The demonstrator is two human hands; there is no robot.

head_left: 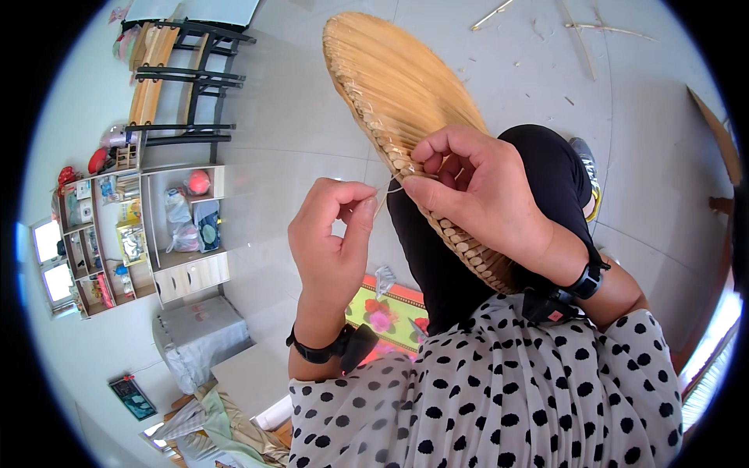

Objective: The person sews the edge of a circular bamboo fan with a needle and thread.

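Observation:
A long oval piece of tan straw or reed (406, 74), with a row of stitched stalk ends along its left rim, lies across my raised knee. My right hand (491, 195) grips its rim near the middle, the thumb on the stitched edge and the other fingers curled. Just to the left, my left hand (331, 238) pinches a thin pale strand (380, 205) between thumb and forefinger. That strand runs to the rim by my right thumb; whether a needle is on it cannot be made out.
Loose straw bits (589, 47) are scattered on the pale tiled floor at the far right. A flowered mat (390, 312) lies below my left hand. Shelves (148, 226) and dark-framed stacked furniture (187, 78) stand at left. A cardboard piece (714, 129) is at the right edge.

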